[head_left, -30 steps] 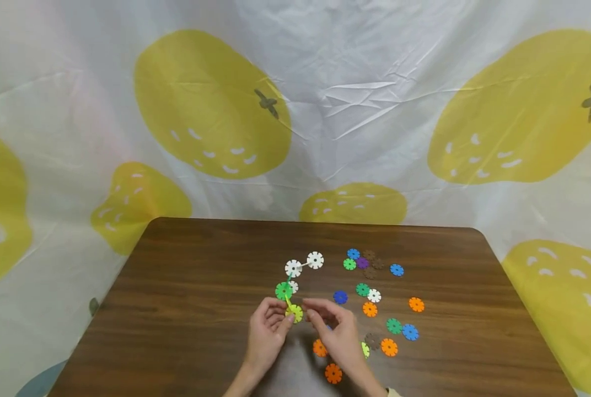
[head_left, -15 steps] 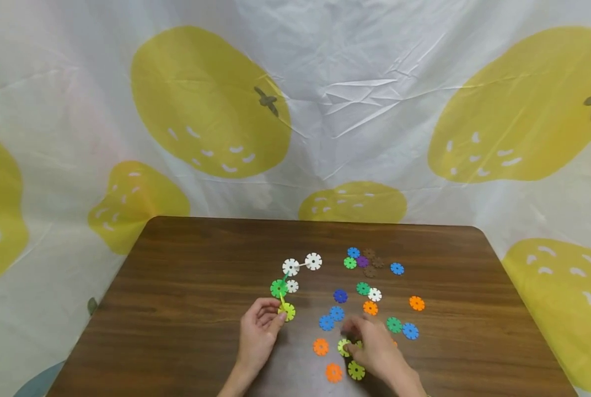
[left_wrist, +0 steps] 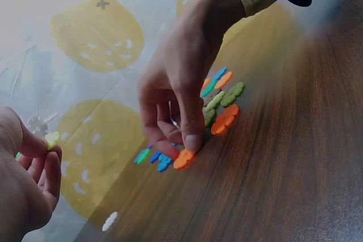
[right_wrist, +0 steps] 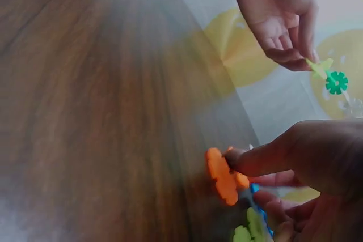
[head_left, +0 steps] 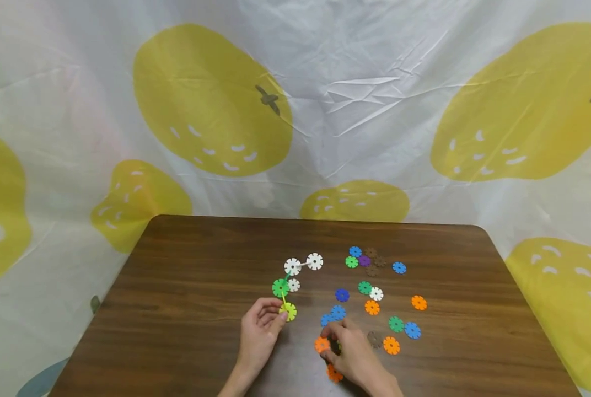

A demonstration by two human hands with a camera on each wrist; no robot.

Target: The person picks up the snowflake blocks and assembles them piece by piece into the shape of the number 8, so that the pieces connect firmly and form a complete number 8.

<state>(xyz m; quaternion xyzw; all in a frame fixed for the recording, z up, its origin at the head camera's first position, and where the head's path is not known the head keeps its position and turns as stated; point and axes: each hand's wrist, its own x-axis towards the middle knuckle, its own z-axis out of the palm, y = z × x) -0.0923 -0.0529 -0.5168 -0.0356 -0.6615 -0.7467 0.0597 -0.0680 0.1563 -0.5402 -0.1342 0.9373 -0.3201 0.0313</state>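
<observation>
Left hand pinching the yellow disc at the near end of a chain, right hand, thumb and forefinger curled about an orange disc, on the table.

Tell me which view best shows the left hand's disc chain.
The head view: it shows the chain from the yellow disc in the left hand to the white discs. In the right wrist view, its white end is faint at the edge; in the left wrist view, that hand hides part of it.
</observation>
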